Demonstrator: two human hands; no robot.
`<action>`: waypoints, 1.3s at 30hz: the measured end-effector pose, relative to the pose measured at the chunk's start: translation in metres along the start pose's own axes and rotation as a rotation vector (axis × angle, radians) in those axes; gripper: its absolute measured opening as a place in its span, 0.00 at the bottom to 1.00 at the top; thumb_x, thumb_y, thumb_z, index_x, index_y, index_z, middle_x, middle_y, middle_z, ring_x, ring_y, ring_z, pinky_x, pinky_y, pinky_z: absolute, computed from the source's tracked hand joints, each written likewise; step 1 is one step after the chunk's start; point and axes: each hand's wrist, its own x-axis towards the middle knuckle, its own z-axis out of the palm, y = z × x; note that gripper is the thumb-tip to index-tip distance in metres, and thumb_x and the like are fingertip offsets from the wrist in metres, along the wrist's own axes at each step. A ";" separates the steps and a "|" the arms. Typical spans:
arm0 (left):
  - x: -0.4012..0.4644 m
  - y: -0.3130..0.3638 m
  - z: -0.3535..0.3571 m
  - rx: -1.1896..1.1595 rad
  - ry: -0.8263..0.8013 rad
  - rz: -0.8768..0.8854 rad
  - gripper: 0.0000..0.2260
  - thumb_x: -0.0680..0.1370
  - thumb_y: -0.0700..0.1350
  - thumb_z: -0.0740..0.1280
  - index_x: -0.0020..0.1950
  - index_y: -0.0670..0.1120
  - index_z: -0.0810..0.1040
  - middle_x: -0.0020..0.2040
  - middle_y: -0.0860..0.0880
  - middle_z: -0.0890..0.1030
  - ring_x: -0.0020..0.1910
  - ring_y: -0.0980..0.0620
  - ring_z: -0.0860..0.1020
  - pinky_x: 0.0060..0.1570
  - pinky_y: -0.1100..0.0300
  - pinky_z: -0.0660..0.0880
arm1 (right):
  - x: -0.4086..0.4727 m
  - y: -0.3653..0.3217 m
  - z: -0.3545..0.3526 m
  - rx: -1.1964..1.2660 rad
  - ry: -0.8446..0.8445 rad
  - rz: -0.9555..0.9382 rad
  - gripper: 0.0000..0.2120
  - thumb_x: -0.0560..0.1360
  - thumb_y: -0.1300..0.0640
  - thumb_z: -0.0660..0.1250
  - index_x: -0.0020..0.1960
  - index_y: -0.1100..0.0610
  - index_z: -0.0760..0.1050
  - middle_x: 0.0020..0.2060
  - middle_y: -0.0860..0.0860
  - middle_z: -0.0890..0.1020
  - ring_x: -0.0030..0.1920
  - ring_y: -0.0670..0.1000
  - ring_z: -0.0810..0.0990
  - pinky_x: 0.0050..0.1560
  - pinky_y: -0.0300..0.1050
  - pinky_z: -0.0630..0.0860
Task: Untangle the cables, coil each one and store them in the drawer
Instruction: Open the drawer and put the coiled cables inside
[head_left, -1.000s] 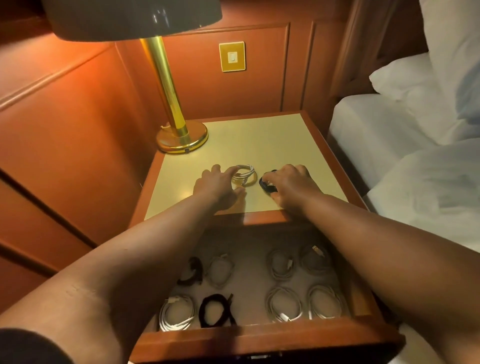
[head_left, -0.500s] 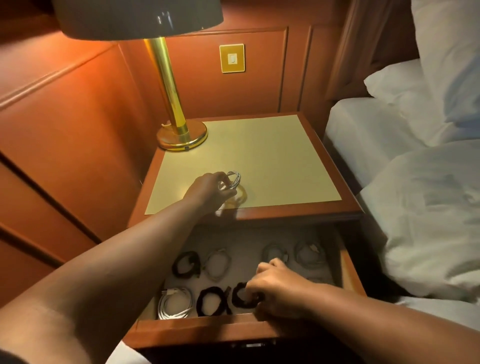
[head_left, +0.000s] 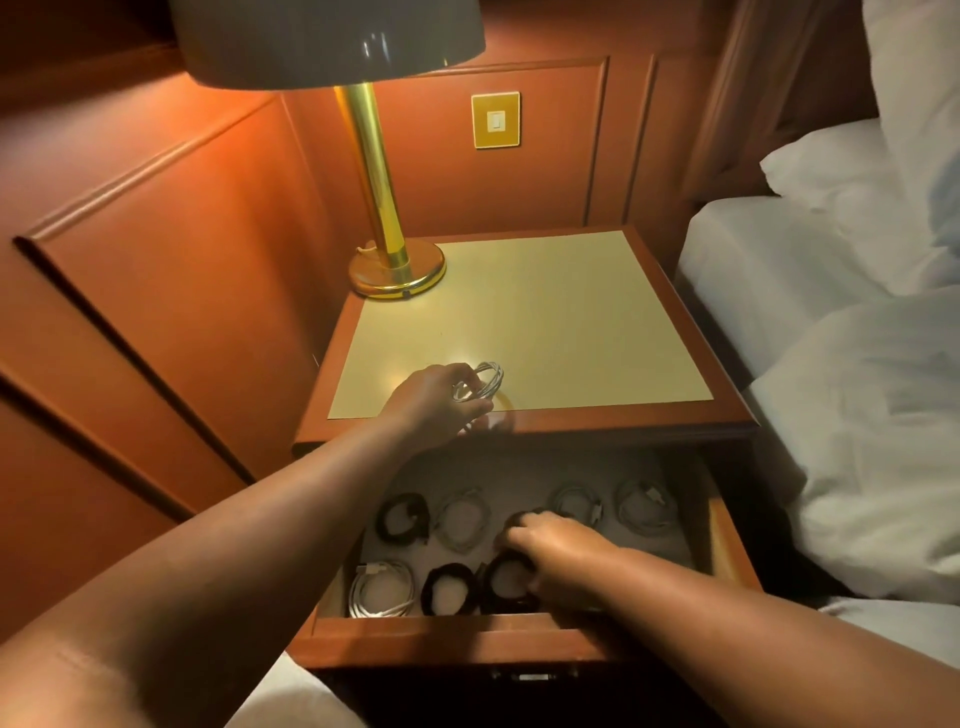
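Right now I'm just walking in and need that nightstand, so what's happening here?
A person is putting away coiled cables. The left hand holds a coiled white cable just above the wooden nightstand top. The right hand is down in the open wooden drawer, at a coiled black cable among other coils.

From my remote seat I see a nightstand (head_left: 524, 422) of reddish, smooth-finished wood with a matt cream top. The lamp stem (head_left: 375, 171) and base are polished, glossy brass-coloured metal. Wall panels (head_left: 171, 291) look satin-smooth. The bedding (head_left: 857, 415) is soft white cloth, and the drawer floor (head_left: 524, 470) is matt grey.
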 end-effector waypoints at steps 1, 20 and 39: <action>0.000 0.000 0.001 0.009 0.008 -0.002 0.08 0.76 0.58 0.71 0.49 0.58 0.75 0.56 0.50 0.80 0.49 0.50 0.76 0.44 0.57 0.69 | 0.001 0.001 0.003 -0.014 -0.015 0.009 0.23 0.77 0.52 0.64 0.72 0.47 0.68 0.64 0.53 0.73 0.64 0.58 0.72 0.60 0.55 0.74; -0.067 0.013 0.019 0.123 -0.015 0.748 0.11 0.75 0.55 0.66 0.47 0.50 0.84 0.57 0.46 0.83 0.53 0.47 0.81 0.50 0.53 0.80 | -0.027 0.025 -0.009 0.025 -0.066 0.042 0.12 0.76 0.48 0.64 0.58 0.47 0.76 0.55 0.48 0.80 0.56 0.56 0.79 0.57 0.51 0.76; -0.036 -0.041 0.127 0.612 -0.688 0.068 0.23 0.78 0.61 0.64 0.69 0.50 0.77 0.67 0.48 0.78 0.65 0.46 0.76 0.64 0.52 0.72 | -0.054 0.041 -0.012 0.156 -0.090 0.140 0.12 0.78 0.50 0.63 0.60 0.49 0.77 0.55 0.50 0.80 0.41 0.48 0.75 0.44 0.45 0.72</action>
